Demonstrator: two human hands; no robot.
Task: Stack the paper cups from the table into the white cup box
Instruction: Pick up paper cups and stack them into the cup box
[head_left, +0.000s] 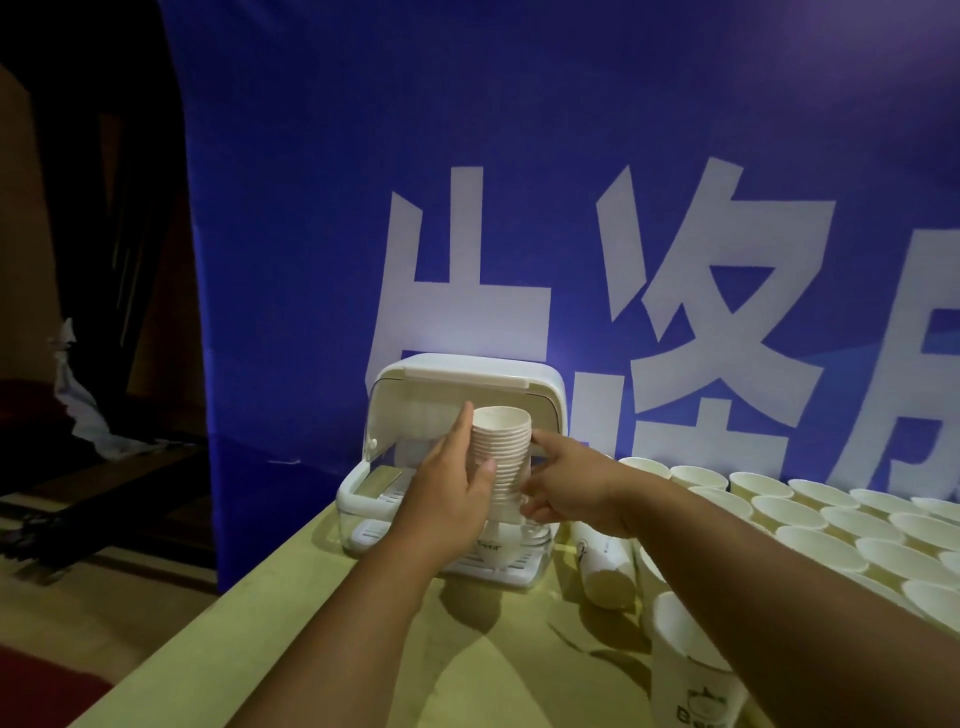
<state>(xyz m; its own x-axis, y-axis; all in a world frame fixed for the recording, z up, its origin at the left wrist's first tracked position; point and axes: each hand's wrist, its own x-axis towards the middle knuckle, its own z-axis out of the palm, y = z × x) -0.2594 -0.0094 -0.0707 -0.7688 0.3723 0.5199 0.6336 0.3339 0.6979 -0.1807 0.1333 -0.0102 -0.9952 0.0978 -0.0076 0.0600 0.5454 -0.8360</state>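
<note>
A tall stack of nested white paper cups (501, 451) stands upright in the mouth of the white cup box (457, 379), whose lid is swung up. My left hand (451, 488) grips the stack from the left, thumb across its front. My right hand (563, 483) holds the stack's right side, with the index finger stretched to the upper rims and the other fingers curled round the lower part. The bottom of the stack is hidden behind my hands.
Several loose paper cups (826, 525) stand in rows on the right of the pale wooden table (467, 649). One cup (605, 564) lies on its side near the box, and a printed cup (693, 670) stands close at the front right. A blue banner (519, 182) hangs directly behind.
</note>
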